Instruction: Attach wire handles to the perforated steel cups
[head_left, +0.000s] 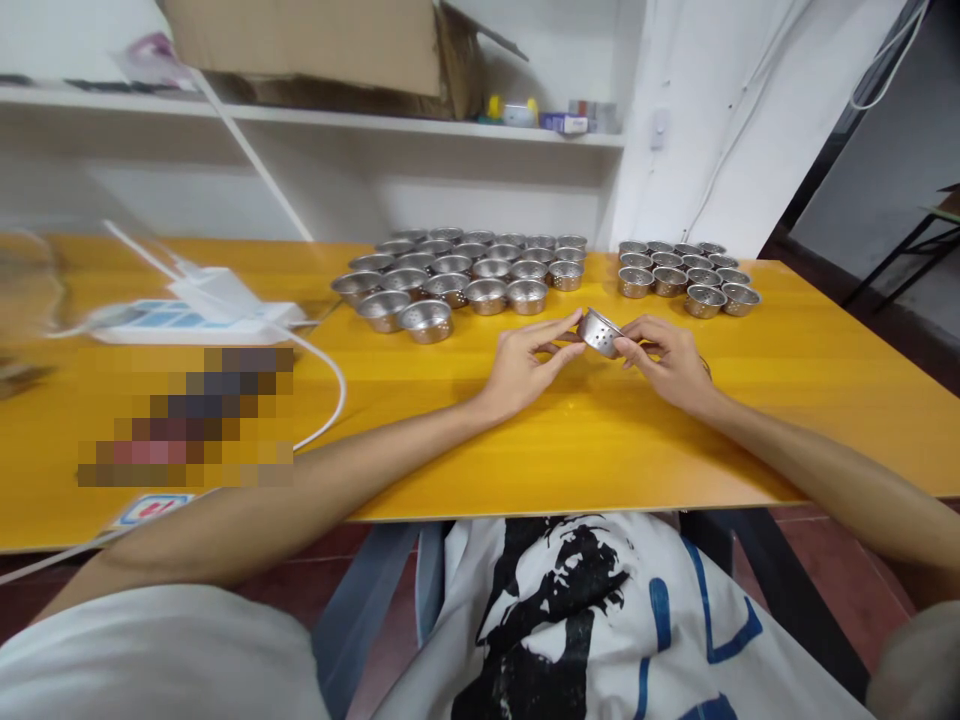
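Observation:
Just above the yellow table, a small perforated metal cup [599, 334] is held tilted between my two hands. The fingertips of my left hand [529, 362] close on its left side, with the index finger at the rim. My right hand [667, 362] pinches the right side between thumb and fingers. Small holes show in the cup's wall. Beyond my left hand stands a large group of similar metal cups [487, 294] in rows, mouths up. A smaller group of the same cups [705, 300] stands beyond my right hand.
A white power strip [202, 325] with a plugged-in charger [217, 293] lies at the left of the yellow table [480, 450]. Its white cable [341, 385] curves towards my left forearm. A blurred-out object [187, 420] lies nearby. Behind, a shelf [337, 118] holds a cardboard box [315, 45].

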